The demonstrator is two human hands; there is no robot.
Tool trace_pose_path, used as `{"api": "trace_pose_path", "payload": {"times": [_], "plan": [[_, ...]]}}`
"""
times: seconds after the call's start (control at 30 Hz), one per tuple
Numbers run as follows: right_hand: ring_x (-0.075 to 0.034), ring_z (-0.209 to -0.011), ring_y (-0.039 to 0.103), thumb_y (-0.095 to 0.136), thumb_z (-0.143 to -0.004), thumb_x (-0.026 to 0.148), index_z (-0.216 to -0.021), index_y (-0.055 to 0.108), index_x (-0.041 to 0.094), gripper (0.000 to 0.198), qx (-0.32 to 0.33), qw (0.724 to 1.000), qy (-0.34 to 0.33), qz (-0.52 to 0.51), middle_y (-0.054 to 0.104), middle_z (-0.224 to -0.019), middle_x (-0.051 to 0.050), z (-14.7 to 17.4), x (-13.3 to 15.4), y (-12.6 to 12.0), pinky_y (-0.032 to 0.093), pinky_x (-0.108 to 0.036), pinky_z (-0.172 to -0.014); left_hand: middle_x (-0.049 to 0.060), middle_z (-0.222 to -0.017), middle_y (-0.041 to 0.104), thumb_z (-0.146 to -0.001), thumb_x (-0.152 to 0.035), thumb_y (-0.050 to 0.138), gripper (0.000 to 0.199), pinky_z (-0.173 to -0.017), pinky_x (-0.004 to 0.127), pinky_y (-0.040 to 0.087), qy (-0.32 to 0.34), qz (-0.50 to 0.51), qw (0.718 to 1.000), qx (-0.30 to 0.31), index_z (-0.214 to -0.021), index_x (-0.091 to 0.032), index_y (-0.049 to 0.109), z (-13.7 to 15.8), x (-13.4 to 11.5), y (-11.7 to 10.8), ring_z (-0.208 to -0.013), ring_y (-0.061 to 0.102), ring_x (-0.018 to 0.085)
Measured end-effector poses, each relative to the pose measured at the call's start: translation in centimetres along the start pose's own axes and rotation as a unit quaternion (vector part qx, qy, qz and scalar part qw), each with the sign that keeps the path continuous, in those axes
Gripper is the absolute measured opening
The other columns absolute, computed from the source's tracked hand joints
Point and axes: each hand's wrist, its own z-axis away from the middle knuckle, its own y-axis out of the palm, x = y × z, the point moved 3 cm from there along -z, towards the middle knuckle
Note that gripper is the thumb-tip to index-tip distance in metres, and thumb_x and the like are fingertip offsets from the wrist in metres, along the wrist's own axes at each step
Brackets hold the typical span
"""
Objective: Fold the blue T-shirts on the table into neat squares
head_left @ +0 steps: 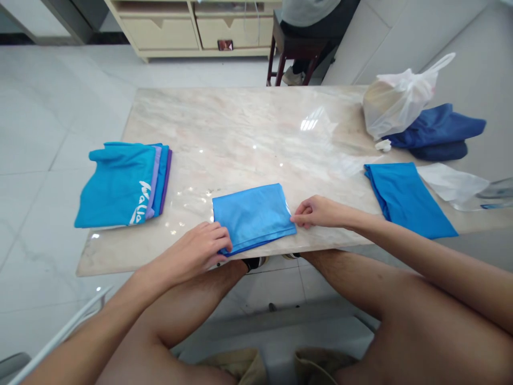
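head view: marble-patterned table on a pale tiled floor, cabinet and stool behind. folded blue cloth lies at the near edge, centred before the person. left hand rests on its near-left corner, fingers curled flat over the cloth, pinning rather than gripping it. right hand touches the right edge, fingertips pinched shut on the hem. for a clean fold, keep the layers' edges aligned and the left corner anchored while the right side is smoothed. stack of folded garments lies well apart on the left; another blue cloth and a plastic bag on the right.
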Motion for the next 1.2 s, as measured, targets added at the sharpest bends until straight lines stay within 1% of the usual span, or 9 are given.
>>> {"api": "trace_pose_path", "payload": {"times": [0.17, 0.3, 0.4, 0.5, 0.6, 0.77, 0.87, 1.03, 1.2], "plan": [[-0.026, -0.088, 0.079, 0.086, -0.092, 0.057, -0.086, 0.077, 0.023, 0.036, 0.010, 0.999, -0.007, 0.048, 0.083, -0.085, -0.007, -0.5, 1.5, 0.5, 0.056, -0.031, -0.076, 0.002, -0.103, 0.076, -0.103, -0.026, 0.074, 0.005, -0.082, 0.033, 0.049, -0.043, 0.065, 0.996, 0.034, -0.104, -0.029, 0.077, 0.1, 0.0, 0.4, -0.100, 0.071, 0.023], [-0.031, -0.104, 0.079, 0.075, -0.097, 0.071, -0.108, 0.073, 0.021, 0.050, -0.112, 0.991, 0.008, 0.070, 0.083, -0.104, -0.013, -1.3, 2.7, 1.5, 0.056, -0.034, -0.084, 0.004, -0.094, 0.074, -0.105, -0.015, 0.064, 0.020, -0.077, 0.035, 0.046, -0.033, -0.034, 0.999, 0.027, -0.089, -0.023, 0.073, -0.1, -1.4, 0.9, -0.092, 0.067, 0.023], [-0.034, -0.117, 0.075, 0.072, -0.100, 0.068, -0.124, 0.067, 0.017, 0.056, -0.199, 0.976, -0.012, 0.084, 0.078, -0.125, -0.019, -2.4, 3.3, 1.6, 0.057, -0.037, -0.095, 0.007, -0.094, 0.073, -0.101, -0.008, 0.064, 0.021, -0.078, 0.036, 0.046, -0.042, -0.102, 0.993, 0.036, -0.087, -0.021, 0.072, -0.4, -2.5, 1.2, -0.091, 0.067, 0.025], [-0.035, -0.127, 0.071, 0.079, -0.099, 0.053, -0.130, 0.064, 0.015, 0.052, -0.259, 0.955, -0.080, 0.119, 0.073, -0.133, -0.021, -3.7, 3.6, 1.2, 0.054, -0.041, -0.107, 0.008, -0.096, 0.075, -0.098, -0.004, 0.061, 0.024, -0.084, 0.036, 0.048, -0.120, -0.117, 0.984, 0.055, -0.092, -0.020, 0.077, -0.4, -2.6, 0.8, -0.099, 0.069, 0.027], [-0.034, -0.132, 0.066, 0.085, -0.095, 0.040, -0.128, 0.067, 0.016, 0.044, -0.297, 0.931, -0.159, 0.141, 0.071, -0.133, -0.019, -4.5, 3.8, 0.7, 0.051, -0.044, -0.114, 0.014, -0.104, 0.079, -0.097, -0.002, 0.053, 0.032, -0.090, 0.039, 0.050, -0.240, -0.142, 0.960, 0.036, -0.097, -0.018, 0.081, 0.2, -2.1, -0.4, -0.108, 0.070, 0.031], [-0.028, -0.129, 0.068, 0.079, -0.099, 0.028, -0.121, 0.071, 0.016, 0.027, -0.283, 0.919, -0.229, 0.152, 0.073, -0.130, -0.016, -5.1, 5.4, 1.4, 0.050, -0.040, -0.115, 0.020, -0.114, 0.082, -0.100, 0.002, 0.040, 0.047, -0.097, 0.045, 0.051, -0.366, -0.195, 0.909, -0.028, -0.106, -0.015, 0.083, 1.6, -1.3, -2.3, -0.116, 0.074, 0.036], [-0.025, -0.117, 0.073, 0.074, -0.102, 0.029, -0.123, 0.071, 0.015, 0.025, -0.252, 0.937, -0.206, 0.131, 0.077, -0.125, -0.015, -5.7, 7.0, 2.6, 0.054, -0.034, -0.104, 0.020, -0.117, 0.082, -0.101, 0.003, 0.036, 0.052, -0.101, 0.047, 0.053, -0.382, -0.203, 0.900, -0.048, -0.112, -0.014, 0.084, 2.0, -0.3, -2.3, -0.119, 0.074, 0.036], [-0.028, -0.107, 0.078, 0.075, -0.102, 0.047, -0.124, 0.073, 0.016, 0.038, -0.228, 0.964, -0.117, 0.074, 0.083, -0.114, -0.013, -7.1, 9.4, 4.8, 0.054, -0.033, -0.085, 0.020, -0.163, 0.063, -0.097, 0.008, 0.036, 0.071, -0.105, 0.048, 0.057, -0.396, -0.204, 0.891, -0.092, -0.156, -0.015, 0.068, 2.2, 2.3, -0.8, -0.136, 0.066, 0.036], [-0.030, -0.110, 0.079, 0.078, -0.100, 0.056, -0.110, 0.076, 0.019, 0.039, -0.238, 0.970, -0.041, 0.000, 0.084, -0.118, -0.015, -8.4, 11.0, 5.9, 0.052, -0.032, -0.079, 0.020, -0.162, 0.062, -0.097, 0.006, 0.038, 0.077, -0.108, 0.050, 0.057, -0.397, -0.182, 0.889, -0.139, -0.166, -0.020, 0.058, 2.2, 4.3, 0.5, -0.137, 0.062, 0.036]]}}
